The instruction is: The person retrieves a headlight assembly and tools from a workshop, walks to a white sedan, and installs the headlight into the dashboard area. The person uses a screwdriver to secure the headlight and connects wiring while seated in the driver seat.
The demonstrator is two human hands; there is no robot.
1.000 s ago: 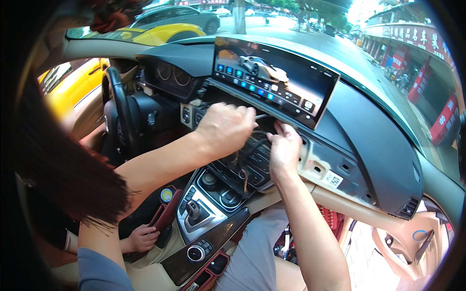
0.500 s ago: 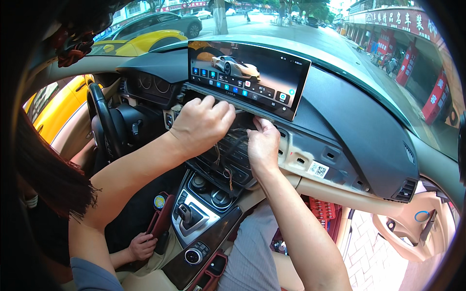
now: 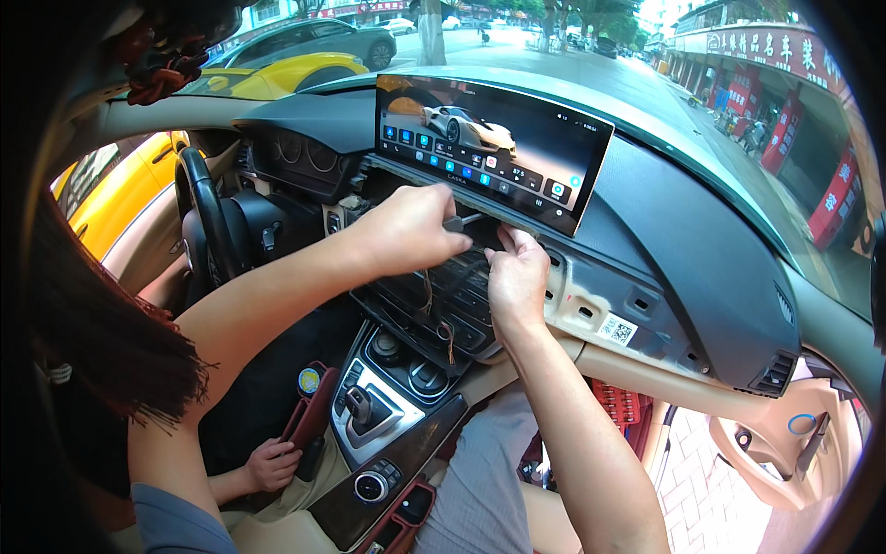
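A wide display screen (image 3: 494, 152), lit with a picture of a pale sports car, stands on the middle of the dashboard. Below its lower edge is a dark opening in the dash. My left hand (image 3: 415, 231) is closed in front of that opening, around what looks like a screwdriver (image 3: 453, 224); a dark grip end and a thin shaft pointing right show past the fingers. Just right of it, my right hand (image 3: 519, 277) has its fingertips pinched together under the screen's lower edge. What they hold is hidden. Loose wires (image 3: 445, 332) hang below over the centre panel.
A steering wheel (image 3: 205, 217) is at the left. Below the hands are the gear lever (image 3: 360, 403) and a round control knob (image 3: 370, 487). Another person's hand (image 3: 273, 464) rests by a dark red pouch (image 3: 309, 415). A red tool case (image 3: 618, 403) lies lower right.
The whole view has shifted slightly. My left hand has turned and come closer to the right hand, and the tool in it now shows. The right hand stays under the screen edge.
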